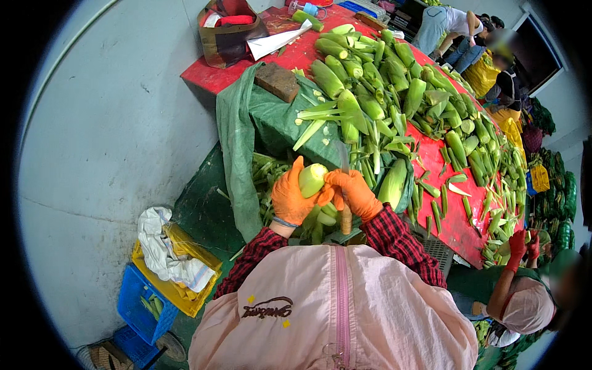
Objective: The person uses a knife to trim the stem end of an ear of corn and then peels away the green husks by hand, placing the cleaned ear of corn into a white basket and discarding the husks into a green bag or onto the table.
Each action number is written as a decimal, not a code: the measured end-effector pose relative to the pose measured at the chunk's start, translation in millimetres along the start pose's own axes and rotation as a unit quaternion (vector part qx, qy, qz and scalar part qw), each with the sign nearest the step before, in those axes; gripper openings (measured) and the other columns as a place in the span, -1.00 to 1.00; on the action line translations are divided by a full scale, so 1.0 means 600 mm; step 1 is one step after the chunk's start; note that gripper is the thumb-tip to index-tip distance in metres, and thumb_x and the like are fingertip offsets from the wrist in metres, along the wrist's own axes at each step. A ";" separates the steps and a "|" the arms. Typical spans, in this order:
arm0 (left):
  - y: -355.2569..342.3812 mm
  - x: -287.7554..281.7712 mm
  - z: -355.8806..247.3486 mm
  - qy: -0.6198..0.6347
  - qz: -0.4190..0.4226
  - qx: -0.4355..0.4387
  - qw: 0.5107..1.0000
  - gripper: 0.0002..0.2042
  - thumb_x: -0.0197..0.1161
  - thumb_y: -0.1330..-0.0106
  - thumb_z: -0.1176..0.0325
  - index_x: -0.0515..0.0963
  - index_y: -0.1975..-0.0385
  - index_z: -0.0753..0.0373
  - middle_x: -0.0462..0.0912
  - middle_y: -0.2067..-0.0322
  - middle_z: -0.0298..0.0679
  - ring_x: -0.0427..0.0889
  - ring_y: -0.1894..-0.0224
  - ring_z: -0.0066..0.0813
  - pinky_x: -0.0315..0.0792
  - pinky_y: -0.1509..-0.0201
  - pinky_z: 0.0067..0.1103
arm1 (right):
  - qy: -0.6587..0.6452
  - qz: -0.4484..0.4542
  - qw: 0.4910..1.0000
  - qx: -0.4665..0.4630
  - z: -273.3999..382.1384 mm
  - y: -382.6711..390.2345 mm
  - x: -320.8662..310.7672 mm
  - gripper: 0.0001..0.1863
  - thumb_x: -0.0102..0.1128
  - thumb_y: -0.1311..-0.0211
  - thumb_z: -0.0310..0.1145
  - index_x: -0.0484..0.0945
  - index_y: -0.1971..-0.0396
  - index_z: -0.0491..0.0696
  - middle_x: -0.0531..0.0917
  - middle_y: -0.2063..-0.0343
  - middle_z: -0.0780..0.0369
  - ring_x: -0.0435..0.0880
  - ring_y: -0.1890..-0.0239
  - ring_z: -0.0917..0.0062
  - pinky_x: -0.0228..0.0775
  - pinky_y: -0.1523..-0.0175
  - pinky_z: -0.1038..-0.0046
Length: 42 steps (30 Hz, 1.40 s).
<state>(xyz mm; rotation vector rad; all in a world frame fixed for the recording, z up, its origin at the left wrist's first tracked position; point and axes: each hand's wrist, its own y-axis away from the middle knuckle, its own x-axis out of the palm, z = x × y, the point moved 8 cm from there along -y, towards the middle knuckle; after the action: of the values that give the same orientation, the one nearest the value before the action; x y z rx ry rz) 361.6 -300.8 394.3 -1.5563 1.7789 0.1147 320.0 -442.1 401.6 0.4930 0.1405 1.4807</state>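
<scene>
My left hand (290, 196), in an orange glove, is closed round a pale green ear of corn (312, 179), its cut end facing up. Close beside it, my right hand (356, 193), gloved the same way, grips a knife (346, 220). The wooden handle points down below my fist and the blade rises above it. The right fingertips touch or nearly touch the ear. Beneath both hands, loose husks and corn lie in the opening of a green woven sack (236, 139). A larger unpeeled ear (393, 183) rests just right of my right hand.
A big heap of corn (376, 92) covers the red table (435, 163), with cut stalk ends scattered nearby. A brick (277, 81) weighs down the sack. Yellow (209, 271) and blue crates (132, 302) stand at lower left. A red-gloved co-worker (524, 290) works at right; others are far off.
</scene>
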 end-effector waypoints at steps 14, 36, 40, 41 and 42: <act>0.008 0.073 -0.003 0.403 0.135 -0.141 0.894 -0.30 0.33 -0.19 -0.05 0.33 -0.24 0.24 0.58 0.11 -0.29 0.57 0.06 -0.40 0.43 -0.07 -0.46 | 0.003 -0.005 0.998 -0.063 0.009 -0.008 -0.012 -0.72 0.03 -0.34 -0.27 0.53 0.46 -0.17 0.62 0.63 0.20 0.46 0.78 0.58 0.29 0.63 0.60; -0.024 0.096 0.081 0.639 0.149 -0.247 0.713 -0.20 0.19 -0.17 -0.33 0.35 -0.26 0.18 0.63 0.13 -0.09 0.65 0.19 -0.33 0.55 0.11 -0.40 | 0.140 -0.103 0.985 -0.019 0.031 0.017 -0.033 -0.42 0.37 -0.08 -0.03 0.58 0.02 -0.16 0.69 0.28 0.26 0.50 0.61 0.72 0.29 0.62 0.64; -0.014 0.108 0.052 0.575 0.183 -0.205 0.770 -0.45 0.16 -0.38 -0.03 0.38 -0.24 0.20 0.55 0.02 -0.30 0.53 0.03 -0.52 0.42 -0.06 -0.56 | 0.260 -0.042 0.965 -0.003 0.033 -0.007 -0.005 -0.39 0.43 -0.04 -0.04 0.55 -0.03 -0.12 0.64 0.38 0.32 0.51 0.57 0.71 0.27 0.61 0.68; -0.013 0.108 0.050 0.545 0.176 -0.198 0.796 -0.43 0.16 -0.38 -0.03 0.36 -0.26 0.21 0.55 0.01 -0.30 0.52 0.01 -0.51 0.41 -0.08 -0.56 | 0.217 -0.035 0.976 -0.011 0.020 -0.011 -0.008 -0.42 0.44 -0.04 -0.08 0.56 0.00 -0.13 0.61 0.43 0.34 0.44 0.65 0.72 0.24 0.62 0.67; -0.012 0.109 0.048 0.513 0.168 -0.192 0.819 -0.42 0.16 -0.38 -0.03 0.34 -0.28 0.21 0.54 0.01 -0.30 0.51 -0.01 -0.51 0.40 -0.10 -0.55 | 0.173 -0.027 0.984 -0.019 0.010 -0.014 -0.009 -0.45 0.46 -0.04 -0.11 0.57 0.03 -0.14 0.58 0.49 0.36 0.37 0.72 0.74 0.21 0.64 0.66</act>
<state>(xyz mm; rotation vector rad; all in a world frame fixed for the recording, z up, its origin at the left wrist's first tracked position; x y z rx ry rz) 383.2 -340.8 338.4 -1.6894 3.0372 -0.2793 329.2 -448.9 402.5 0.1960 0.3966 1.5033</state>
